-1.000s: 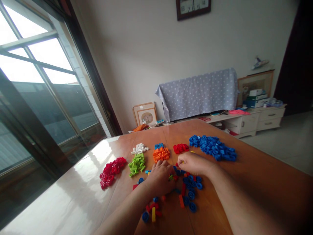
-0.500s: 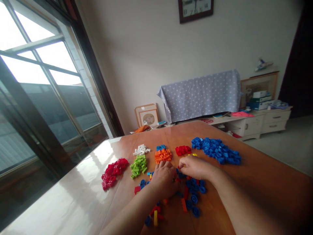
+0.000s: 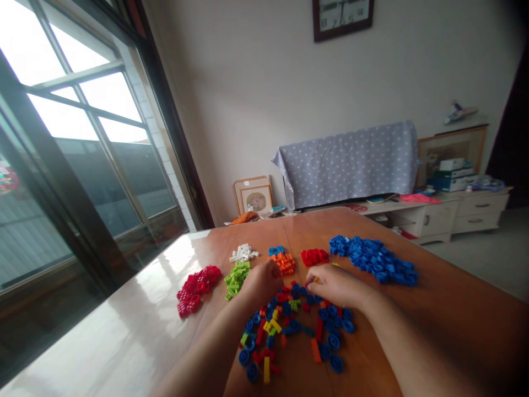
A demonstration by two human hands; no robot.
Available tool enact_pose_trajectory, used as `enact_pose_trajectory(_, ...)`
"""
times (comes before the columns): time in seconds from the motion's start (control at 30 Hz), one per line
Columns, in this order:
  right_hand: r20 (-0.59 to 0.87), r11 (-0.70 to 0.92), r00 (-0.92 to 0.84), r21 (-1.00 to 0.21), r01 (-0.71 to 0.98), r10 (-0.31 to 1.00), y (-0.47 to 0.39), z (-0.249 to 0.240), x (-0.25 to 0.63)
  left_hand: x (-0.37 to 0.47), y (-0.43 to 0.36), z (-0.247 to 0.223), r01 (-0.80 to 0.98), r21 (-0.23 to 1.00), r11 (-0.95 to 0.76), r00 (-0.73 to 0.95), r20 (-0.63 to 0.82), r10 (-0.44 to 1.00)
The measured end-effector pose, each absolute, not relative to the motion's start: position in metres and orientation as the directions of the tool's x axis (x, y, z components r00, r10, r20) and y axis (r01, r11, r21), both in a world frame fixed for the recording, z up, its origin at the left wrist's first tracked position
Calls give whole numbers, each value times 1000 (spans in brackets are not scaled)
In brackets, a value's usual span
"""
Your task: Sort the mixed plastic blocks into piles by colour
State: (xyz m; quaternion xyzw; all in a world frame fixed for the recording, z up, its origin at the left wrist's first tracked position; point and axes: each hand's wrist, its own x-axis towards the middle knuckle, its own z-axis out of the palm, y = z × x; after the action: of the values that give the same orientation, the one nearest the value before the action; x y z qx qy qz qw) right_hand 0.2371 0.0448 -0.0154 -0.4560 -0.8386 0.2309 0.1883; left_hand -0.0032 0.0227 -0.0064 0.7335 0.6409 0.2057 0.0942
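Mixed blocks and blue wheels (image 3: 289,322) lie scattered between my forearms. My left hand (image 3: 266,280) is curled beside the orange pile (image 3: 283,263), close to the lime green pile (image 3: 237,279); its fingertips are hidden. My right hand (image 3: 330,284) is pinched, with a small yellow piece (image 3: 317,280) at its fingertips, just in front of the red pile (image 3: 314,256). A few yellow pieces (image 3: 336,264) show behind that hand.
On the wooden table (image 3: 165,353) sit a crimson pile (image 3: 198,289), a white pile (image 3: 243,252), a small blue pile (image 3: 276,250) and a large blue pile (image 3: 376,259). A low cabinet (image 3: 438,220) stands beyond.
My left hand has moved away from the scattered blocks, up beside the orange pile, uncovering more of them. A yellow piece now shows at my right fingertips. The view has shifted slightly.
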Motion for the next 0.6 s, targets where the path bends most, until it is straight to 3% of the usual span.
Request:
enact_pose_trajectory(0.17,100,455,-491,-569,685,865,46,-17,237,-30,49,-10,914,402,-57,-35,218,975)
enact_pose_trajectory(0.6,126,466,-488,-570,677,864,45,-13,237,-34,84,-33,890,454,-48,-83,265,961)
